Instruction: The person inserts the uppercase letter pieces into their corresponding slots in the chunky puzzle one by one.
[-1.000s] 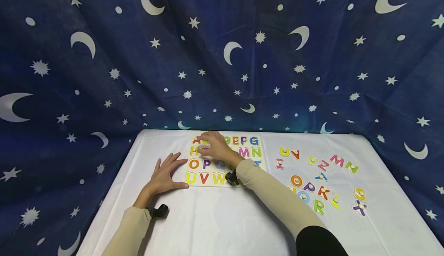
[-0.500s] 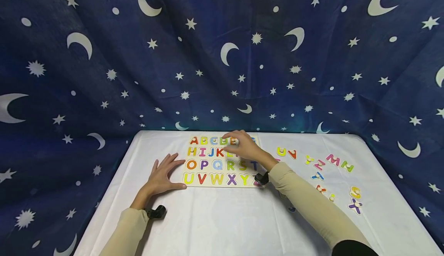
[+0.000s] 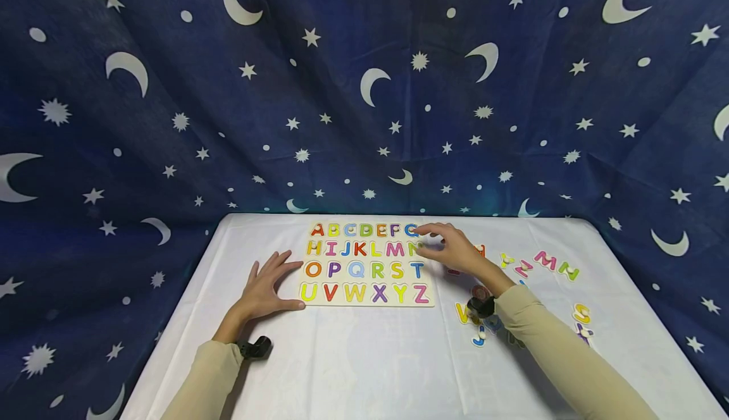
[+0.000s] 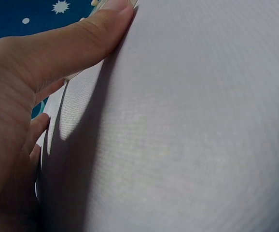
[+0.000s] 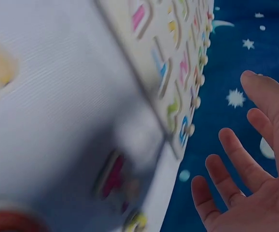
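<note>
Read A to G along the top row of the flat, cream, rectangular alphabet board (image 3: 369, 259), then H to N, O to T and U to Z below. Found it on the white cloth-covered table (image 3: 353, 369), toward the far side. To its right made out, loose and knobbed, a pink M (image 3: 545, 260), green N (image 3: 568, 271), pink Z (image 3: 523, 269), yellow Y (image 3: 506, 260), yellow S (image 3: 581, 314) and blue J (image 3: 479, 341). Saw only part of the purple X (image 3: 584, 331) behind the beige right sleeve (image 3: 560, 344); lost other letters behind the black wrist camera (image 3: 481, 307). Saw the bare right hand (image 3: 452, 249) at the board's blue G (image 3: 410, 231), with thumb and fingers apart; could not tell whether touching it. Saw the bare left hand (image 3: 264, 290) spread, with fingers apart at the board's left edge and thumb at its lower left corner. From the right wrist, met blur over a pink piece (image 5: 113, 176) and a red shape (image 5: 9, 222) cut off below.
</note>
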